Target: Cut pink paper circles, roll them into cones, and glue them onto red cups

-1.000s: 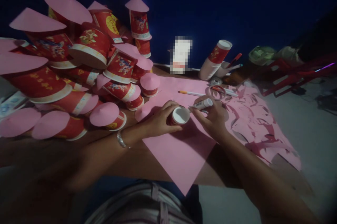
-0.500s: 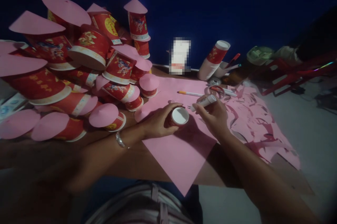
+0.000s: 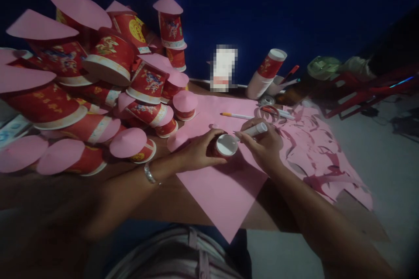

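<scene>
A paper cup point(image 3: 226, 145) with a white round end facing up and a dark red side sits over the pink paper sheet point(image 3: 225, 204). My left hand point(image 3: 203, 150) wraps round it from the left, thumb on the far side and fingers on the near side. In my right hand point(image 3: 265, 146) is a white glue tube point(image 3: 257, 129), pinched between thumb and fingers and tilted down to the left. Its tip is at the cup's right rim; whether it touches I cannot tell. An orange-and-white marker point(image 3: 236, 115) lies just beyond on the paper.
Several red cups with pink paper cones point(image 3: 127, 142) are piled on the left. At the back stand a tilted cup stack point(image 3: 266, 74) and a blurred-out white object point(image 3: 224, 68). A tape roll point(image 3: 268, 114) and pink paper scraps point(image 3: 314, 148) lie to the right.
The cup has turned and shifted slightly right in my left hand. The glue tube has come down and left, so its tip is now at the cup's rim.
</scene>
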Demonstrator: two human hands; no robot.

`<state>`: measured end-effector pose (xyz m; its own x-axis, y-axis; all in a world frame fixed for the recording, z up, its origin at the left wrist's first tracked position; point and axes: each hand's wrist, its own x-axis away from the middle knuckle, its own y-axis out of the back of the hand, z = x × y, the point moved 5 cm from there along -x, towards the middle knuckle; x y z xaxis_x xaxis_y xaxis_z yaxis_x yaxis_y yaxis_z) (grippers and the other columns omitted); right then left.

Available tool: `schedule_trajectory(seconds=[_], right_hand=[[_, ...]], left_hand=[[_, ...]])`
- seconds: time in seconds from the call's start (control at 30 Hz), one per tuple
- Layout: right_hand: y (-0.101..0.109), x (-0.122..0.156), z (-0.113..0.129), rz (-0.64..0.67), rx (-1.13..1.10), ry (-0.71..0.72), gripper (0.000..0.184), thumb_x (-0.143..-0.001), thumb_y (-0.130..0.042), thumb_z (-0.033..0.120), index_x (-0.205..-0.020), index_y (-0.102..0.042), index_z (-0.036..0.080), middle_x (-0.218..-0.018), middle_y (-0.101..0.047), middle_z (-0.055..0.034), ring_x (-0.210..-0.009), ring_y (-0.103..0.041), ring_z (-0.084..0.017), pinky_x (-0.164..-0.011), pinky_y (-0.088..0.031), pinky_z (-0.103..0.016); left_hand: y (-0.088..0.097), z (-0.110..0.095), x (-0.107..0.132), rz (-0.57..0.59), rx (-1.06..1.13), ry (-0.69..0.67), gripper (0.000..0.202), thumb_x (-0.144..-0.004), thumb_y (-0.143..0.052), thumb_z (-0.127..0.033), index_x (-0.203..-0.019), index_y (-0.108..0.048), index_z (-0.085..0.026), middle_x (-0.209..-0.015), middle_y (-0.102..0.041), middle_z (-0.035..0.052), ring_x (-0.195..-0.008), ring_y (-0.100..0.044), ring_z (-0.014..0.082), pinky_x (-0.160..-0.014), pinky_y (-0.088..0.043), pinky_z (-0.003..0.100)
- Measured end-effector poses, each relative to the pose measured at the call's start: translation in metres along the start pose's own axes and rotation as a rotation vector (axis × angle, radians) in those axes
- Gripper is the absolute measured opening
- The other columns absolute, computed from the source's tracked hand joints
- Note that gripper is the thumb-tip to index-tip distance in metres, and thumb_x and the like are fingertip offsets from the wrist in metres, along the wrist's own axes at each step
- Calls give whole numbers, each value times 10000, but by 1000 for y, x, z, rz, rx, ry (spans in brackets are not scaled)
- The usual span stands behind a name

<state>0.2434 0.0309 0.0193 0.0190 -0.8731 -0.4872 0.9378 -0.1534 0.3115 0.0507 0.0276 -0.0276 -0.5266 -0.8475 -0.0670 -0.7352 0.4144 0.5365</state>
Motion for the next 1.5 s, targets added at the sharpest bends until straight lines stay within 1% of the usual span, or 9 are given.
schedule_trajectory(seconds=[0.2,0.63,0.8,0.87,0.93,1.03,1.27,1.4,1.5], right_hand=[[1,-4,4,34,68,22,301,-840,-821,445,-788,-621,226,-727,-650,24,-613,-597,-137,-590,-491,-283],[0,-7,1,64,107,-81,346,-834,-796,502,-763,-593,231,-653,-643,25,-564,-580,-145,-565,-487,-290],[-1,-6,-18,31,-63,-206,350,-790,-831,501,-814,-606,234,-687,-653,24,-589,-615,-156,-563,-509,-299],[-2,-6,-29,3,-213,-303,380,-750,-864,496,-838,-599,238,-713,-658,30,-605,-626,-152,-585,-545,-303],[-2,-7,-37,-20,-365,-379,405,-705,-898,473,-855,-604,240,-754,-671,30,-641,-644,-147,-626,-582,-307],[-2,-9,-42,-13,-476,-418,384,-677,-924,404,-866,-635,236,-825,-688,25,-712,-664,-137,-694,-604,-299],[2,-10,-37,85,-442,-308,374,-718,-906,351,-945,-630,241,-912,-713,4,-747,-669,-149,-711,-593,-311],[2,-5,-22,156,-333,-166,356,-807,-852,376,-1030,-602,256,-999,-700,-19,-905,-696,-192,-844,-604,-382],[1,-2,-11,207,-261,-37,277,-892,-774,343,-1075,-584,259,-1026,-685,-23,-937,-690,-192,-881,-593,-394]], left_hand=[[0,1,0,30,21,17,727,-779,-835,-429,-1408,-500,-281,-1372,-678,86,-1235,-673,328,-1023,-556,484],[1,1,-1,47,88,-43,701,-811,-810,-390,-1440,-523,-273,-1453,-636,104,-1348,-605,341,-1129,-501,526],[2,-3,-1,32,41,-139,729,-819,-774,-293,-1484,-474,-283,-1543,-555,111,-1491,-461,356,-1221,-397,578],[2,-2,-1,11,37,-163,799,-787,-818,-328,-1493,-446,-291,-1565,-524,120,-1508,-435,361,-1218,-403,574],[1,1,-1,-20,74,-161,868,-726,-882,-392,-1470,-446,-292,-1560,-517,132,-1466,-491,358,-1176,-461,549],[1,6,-2,-57,84,-120,801,-720,-889,-427,-1399,-487,-290,-1499,-573,122,-1352,-604,341,-1110,-517,536],[6,3,-2,-66,-30,-106,678,-793,-818,-400,-1386,-506,-294,-1488,-588,101,-1367,-590,343,-1129,-494,531],[7,0,-3,-58,-31,-92,652,-789,-811,-393,-1360,-518,-275,-1466,-604,105,-1344,-607,346,-1116,-505,526],[6,0,-3,-52,-37,-83,644,-793,-802,-380,-1364,-520,-278,-1464,-605,100,-1346,-605,345,-1118,-505,524]])
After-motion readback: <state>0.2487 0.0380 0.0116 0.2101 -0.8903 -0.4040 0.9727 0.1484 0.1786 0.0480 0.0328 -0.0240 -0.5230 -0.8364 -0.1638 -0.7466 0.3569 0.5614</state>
